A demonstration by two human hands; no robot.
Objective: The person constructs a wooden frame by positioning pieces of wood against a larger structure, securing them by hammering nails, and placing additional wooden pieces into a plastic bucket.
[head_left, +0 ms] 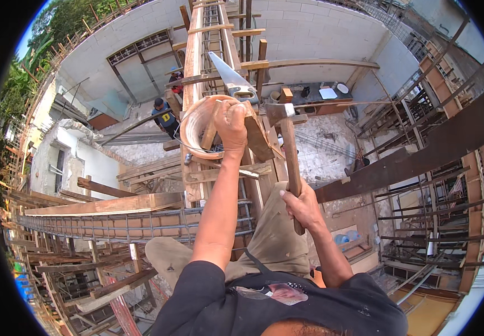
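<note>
Head view showed the right hand (pixel 303 206) closed around a hammer (pixel 288 143) handle, its head above the fingers, while the left hand (pixel 231 124) gripped a wood piece (pixel 257 137) beside a bowl (pixel 192 127).

The left hand (pixel 230 120) grips a wood block (pixel 256 134) atop the formwork (pixel 197 73), beside a bucket (pixel 194 131) and a saw (pixel 230 78). The right hand (pixel 303 204) clasps a hammer (pixel 289 151) (head up, near the block). A person (pixel 165 116) stands far below.
</note>
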